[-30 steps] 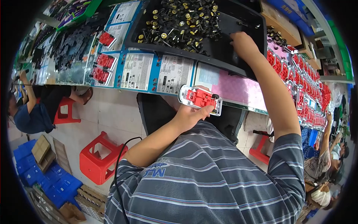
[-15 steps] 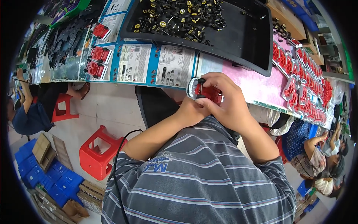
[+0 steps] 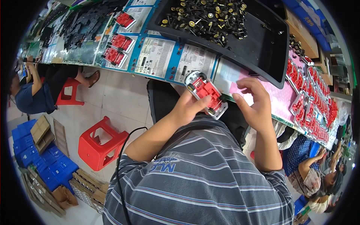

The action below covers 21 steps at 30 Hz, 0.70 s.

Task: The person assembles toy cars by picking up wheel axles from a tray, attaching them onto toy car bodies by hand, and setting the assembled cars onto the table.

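Note:
A toy car (image 3: 206,90) with a red underside, a white-and-silver body and black wheels lies tilted, underside up, in my left hand (image 3: 186,108). The left thumb presses on the red part and the fingers are mostly hidden beneath the car. To the right of it, my right hand (image 3: 258,103) is held in the air with fingers apart and nothing in them, clear of the car. Beyond both hands stands a big black tray (image 3: 267,52), where small black wheels (image 3: 210,22) with yellow hubs and metal axles are heaped.
Three similar red-bottomed cars (image 3: 115,55) lie on printed sheets at the left, beside dark plastic parts (image 3: 84,28). Rows of red-and-white car pieces (image 3: 309,90) cover the right of the table. A red stool (image 3: 99,144) stands on the floor; co-workers sit at both sides.
My right hand has let go of the car and drawn away to the right, opening. The left hand now holds the car alone, with more of its underside showing. The view has shifted slightly.

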Tool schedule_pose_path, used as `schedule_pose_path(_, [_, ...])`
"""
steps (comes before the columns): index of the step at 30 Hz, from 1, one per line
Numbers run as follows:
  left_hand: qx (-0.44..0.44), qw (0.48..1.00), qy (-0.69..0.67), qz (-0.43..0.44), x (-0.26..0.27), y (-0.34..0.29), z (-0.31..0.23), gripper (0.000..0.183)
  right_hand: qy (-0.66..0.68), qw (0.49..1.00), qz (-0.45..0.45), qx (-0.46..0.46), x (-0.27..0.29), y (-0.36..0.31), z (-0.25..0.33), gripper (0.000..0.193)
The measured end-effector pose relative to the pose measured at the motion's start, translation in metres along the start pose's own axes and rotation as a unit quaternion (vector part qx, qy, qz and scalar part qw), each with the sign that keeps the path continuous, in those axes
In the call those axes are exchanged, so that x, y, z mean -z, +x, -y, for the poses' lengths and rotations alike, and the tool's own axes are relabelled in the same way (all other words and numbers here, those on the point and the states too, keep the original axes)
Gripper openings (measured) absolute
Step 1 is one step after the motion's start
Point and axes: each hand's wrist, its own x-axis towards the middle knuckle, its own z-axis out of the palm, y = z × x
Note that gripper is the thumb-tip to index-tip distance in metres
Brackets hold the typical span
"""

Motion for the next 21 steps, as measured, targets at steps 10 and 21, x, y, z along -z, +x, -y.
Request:
schedule_pose_path(10, [-0.191, 0.930, 0.106, -0.295, 0.099, -0.024, -0.132, 0.033, -0.148, 0.985, -0.044, -0.072, 0.029, -0.039, -0.035, 0.022])
schedule_pose_path(21, [-0.061, 0.898, 0.097, -0.426, 0.367, -0.015, -0.268, 0.037, -0.446, 0.861, -0.214, -0.119, 0.151, -0.112, -0.129, 0.045])
